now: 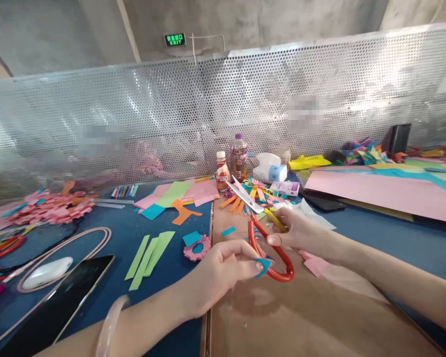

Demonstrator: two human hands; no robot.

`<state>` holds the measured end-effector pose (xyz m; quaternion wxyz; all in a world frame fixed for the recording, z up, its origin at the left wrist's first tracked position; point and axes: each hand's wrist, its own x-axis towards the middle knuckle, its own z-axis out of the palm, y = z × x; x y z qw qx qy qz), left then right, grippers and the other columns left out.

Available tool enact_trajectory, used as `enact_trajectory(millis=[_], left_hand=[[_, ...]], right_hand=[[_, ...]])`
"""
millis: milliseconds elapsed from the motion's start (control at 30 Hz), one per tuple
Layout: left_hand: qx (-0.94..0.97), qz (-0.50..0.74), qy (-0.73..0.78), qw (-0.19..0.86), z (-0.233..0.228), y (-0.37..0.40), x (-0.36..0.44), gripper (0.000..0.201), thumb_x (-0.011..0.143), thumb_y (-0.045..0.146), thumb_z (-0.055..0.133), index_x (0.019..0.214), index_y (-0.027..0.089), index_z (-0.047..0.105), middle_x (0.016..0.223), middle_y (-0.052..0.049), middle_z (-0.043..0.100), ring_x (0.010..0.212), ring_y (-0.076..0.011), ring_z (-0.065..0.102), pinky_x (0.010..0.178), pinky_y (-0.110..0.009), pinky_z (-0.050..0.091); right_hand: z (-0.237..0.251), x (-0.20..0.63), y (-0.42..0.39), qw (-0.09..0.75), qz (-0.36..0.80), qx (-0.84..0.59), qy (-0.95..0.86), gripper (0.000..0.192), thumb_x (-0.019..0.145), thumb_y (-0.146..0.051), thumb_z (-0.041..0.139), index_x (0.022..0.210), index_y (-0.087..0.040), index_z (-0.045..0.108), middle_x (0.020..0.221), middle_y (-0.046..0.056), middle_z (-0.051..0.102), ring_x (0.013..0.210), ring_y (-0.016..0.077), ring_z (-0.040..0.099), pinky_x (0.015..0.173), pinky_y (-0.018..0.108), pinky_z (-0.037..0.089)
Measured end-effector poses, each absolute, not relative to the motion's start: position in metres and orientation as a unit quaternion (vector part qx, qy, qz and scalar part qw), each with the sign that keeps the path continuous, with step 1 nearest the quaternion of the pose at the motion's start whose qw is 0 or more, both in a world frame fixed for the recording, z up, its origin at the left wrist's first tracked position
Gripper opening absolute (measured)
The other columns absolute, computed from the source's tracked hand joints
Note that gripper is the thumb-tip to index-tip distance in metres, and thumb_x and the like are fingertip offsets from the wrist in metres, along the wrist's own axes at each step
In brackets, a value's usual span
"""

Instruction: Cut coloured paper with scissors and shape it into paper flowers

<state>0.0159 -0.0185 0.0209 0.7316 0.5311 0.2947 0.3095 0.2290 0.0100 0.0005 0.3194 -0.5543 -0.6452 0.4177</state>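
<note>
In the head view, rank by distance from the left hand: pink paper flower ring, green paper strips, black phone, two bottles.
From the left hand:
1. Pink paper flower ring, just left of it.
2. Green paper strips, further left.
3. Black phone, far left, near edge.
4. Two bottles, at the back by the mesh.

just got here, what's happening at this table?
A person is doing paper craft. The right hand holds red-handled scissors, blades open and pointing away. The left hand pinches a small blue paper scrap beside the scissor handle. A pink paper flower ring and green strips lie just left of the hands, with a phone further left.
</note>
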Motion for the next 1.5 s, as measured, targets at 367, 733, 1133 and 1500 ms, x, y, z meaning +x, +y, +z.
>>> enact_trajectory(millis=[367,733,1133,1500], left_hand=[[0.578,0.285,0.319,0.695,0.012,-0.011,0.011,0.016,0.078,0.030,0.060,0.079,0.016,0.053,0.076,-0.005,0.065,0.074,-0.0205,0.067,0.066,-0.034,0.052],[0.576,0.443,0.386,0.568,0.008,0.018,0.000,0.014,0.075,0.027,0.063,0.079,0.015,0.059,0.062,0.002,0.056,0.055,-0.0059,0.052,0.056,-0.017,0.044],[0.613,0.492,0.339,0.516,0.013,0.006,0.000,0.010,0.075,0.018,0.061,0.086,0.018,0.060,0.083,-0.001,0.066,0.070,-0.0130,0.065,0.065,-0.023,0.052],[0.619,0.486,0.331,0.521,0.013,0.005,0.000,0.012,0.074,0.022,0.064,0.085,0.019,0.061,0.084,0.000,0.065,0.072,-0.0152,0.065,0.070,-0.030,0.054]], right_hand=[[-0.001,0.234,0.003,0.278,0.127,-0.610,-0.731,0.048,0.072,-0.037,0.058,0.113,-0.018,0.043,0.093,0.009,0.061,0.076,0.0222,0.060,0.061,0.032,0.047],[0.013,0.258,0.013,0.220,-0.029,-0.565,-0.795,0.034,0.071,-0.023,0.052,0.104,-0.019,0.048,0.087,0.006,0.059,0.071,0.0195,0.056,0.060,0.029,0.044],[-0.004,0.252,0.005,0.282,-0.126,-0.431,-0.848,0.042,0.068,-0.027,0.056,0.107,-0.018,0.045,0.106,0.011,0.058,0.094,0.0252,0.058,0.068,0.033,0.050],[-0.007,0.249,0.004,0.295,-0.118,-0.409,-0.855,0.043,0.070,-0.028,0.059,0.109,-0.020,0.043,0.108,0.011,0.058,0.098,0.0237,0.057,0.074,0.031,0.049]])
